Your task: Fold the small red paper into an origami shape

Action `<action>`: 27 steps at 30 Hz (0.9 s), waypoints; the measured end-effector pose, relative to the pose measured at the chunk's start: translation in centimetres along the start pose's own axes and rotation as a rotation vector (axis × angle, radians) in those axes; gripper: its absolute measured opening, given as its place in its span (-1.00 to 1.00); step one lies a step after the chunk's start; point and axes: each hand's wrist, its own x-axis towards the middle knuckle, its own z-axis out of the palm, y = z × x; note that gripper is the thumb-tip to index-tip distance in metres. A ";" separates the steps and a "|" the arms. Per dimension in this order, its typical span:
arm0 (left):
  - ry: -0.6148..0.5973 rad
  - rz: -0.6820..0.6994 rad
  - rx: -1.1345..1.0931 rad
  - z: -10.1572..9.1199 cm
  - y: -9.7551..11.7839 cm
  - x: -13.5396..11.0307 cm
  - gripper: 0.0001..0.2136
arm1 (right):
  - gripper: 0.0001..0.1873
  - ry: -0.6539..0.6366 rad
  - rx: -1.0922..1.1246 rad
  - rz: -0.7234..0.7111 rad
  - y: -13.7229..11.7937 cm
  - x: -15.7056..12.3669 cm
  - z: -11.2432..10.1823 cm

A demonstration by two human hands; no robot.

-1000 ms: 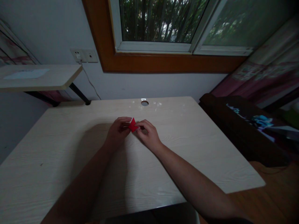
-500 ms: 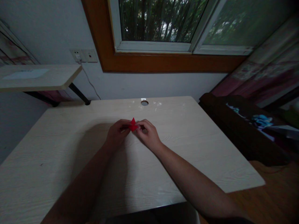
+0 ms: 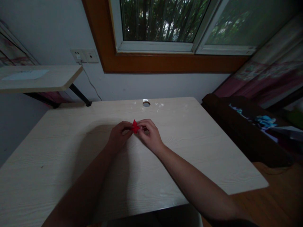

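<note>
A small piece of folded red paper point(image 3: 135, 126) with a pointed tip is pinched between my two hands, over the middle of the pale wood-grain desk point(image 3: 189, 132). My left hand point(image 3: 119, 134) grips its left side between thumb and fingers. On the other side, my right hand point(image 3: 150, 134) pinches the right edge with thumb and fingertips. The paper's point faces away from me, toward the window. Its sides are partly covered by my fingertips, so the finer folds cannot be made out.
A round cable hole point(image 3: 146, 104) lies near the desk's back edge. On the left a raised shelf point(image 3: 59, 82) stands on black legs, a paper sheet on top. A power cord point(image 3: 91, 82) hangs from the wall socket point(image 3: 84, 56). To the right is dark furniture point(image 3: 236, 126) holding clutter.
The red paper has turned slightly between my fingers, its tip shifting a little to the left. My right fingers have moved slightly, while both arms stay almost in place.
</note>
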 end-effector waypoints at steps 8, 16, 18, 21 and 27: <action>-0.051 -0.090 -0.049 0.1 0.5 -0.1 -0.83 | -0.84 -0.012 0.033 0.056 -0.1 0.0 -0.1; -0.020 -0.162 0.004 0.0 1.2 0.0 -0.81 | -0.86 -0.032 0.074 0.101 0.1 0.0 0.0; -0.017 -0.160 0.012 0.0 1.1 0.0 -0.82 | -0.87 -0.030 0.077 0.118 0.0 0.0 0.0; -0.032 -0.153 0.015 -0.1 1.1 -0.2 -0.81 | -0.87 -0.025 0.087 0.141 0.0 0.0 0.0; 0.036 -0.162 -0.049 0.0 1.2 -0.3 -0.80 | -0.92 -0.041 0.077 0.133 0.2 -0.2 0.0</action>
